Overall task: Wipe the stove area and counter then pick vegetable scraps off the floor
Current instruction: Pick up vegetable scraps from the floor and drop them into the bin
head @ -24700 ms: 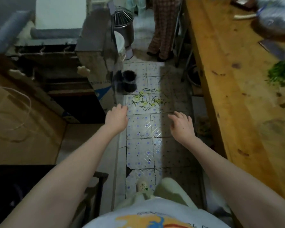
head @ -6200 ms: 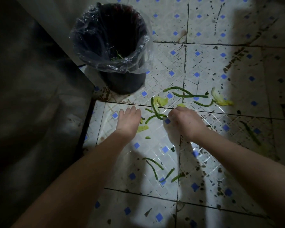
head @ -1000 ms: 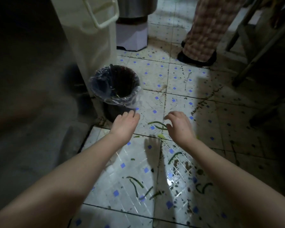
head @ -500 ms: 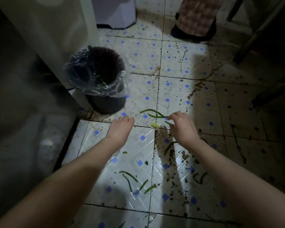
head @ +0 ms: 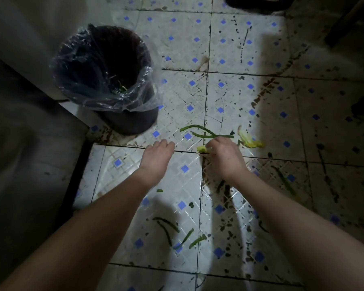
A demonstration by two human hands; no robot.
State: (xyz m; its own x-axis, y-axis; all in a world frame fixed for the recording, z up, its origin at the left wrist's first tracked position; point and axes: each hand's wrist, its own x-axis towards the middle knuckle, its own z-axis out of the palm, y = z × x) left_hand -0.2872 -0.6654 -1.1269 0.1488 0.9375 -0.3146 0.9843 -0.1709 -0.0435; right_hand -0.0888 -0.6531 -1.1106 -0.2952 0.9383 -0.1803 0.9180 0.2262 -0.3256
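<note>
Green and yellow vegetable scraps lie on the white tiled floor [head: 250, 97]. My right hand [head: 224, 157] is down at the floor with its fingers curled round a small yellow-green scrap [head: 201, 149]. Just beyond it lie long green strips [head: 202, 131] and a yellow leaf piece [head: 249, 140]. My left hand [head: 157, 157] hovers flat over the tile beside it, fingers together, holding nothing. Several more green strips [head: 177, 232] lie between my forearms. A black bin [head: 105, 78] lined with clear plastic stands at the upper left with some greens inside.
A dark cabinet side [head: 29, 154] fills the left edge, and a pale appliance wall [head: 40, 28] stands behind the bin. Dark stains and another green strip [head: 284, 181] mark the tiles at the right. Someone's dark shoes [head: 259, 2] show at the top edge.
My head has dropped closer to the floor, so the bin and scraps look larger. My right hand has closed on the yellow-green scrap; my left hand stays beside it.
</note>
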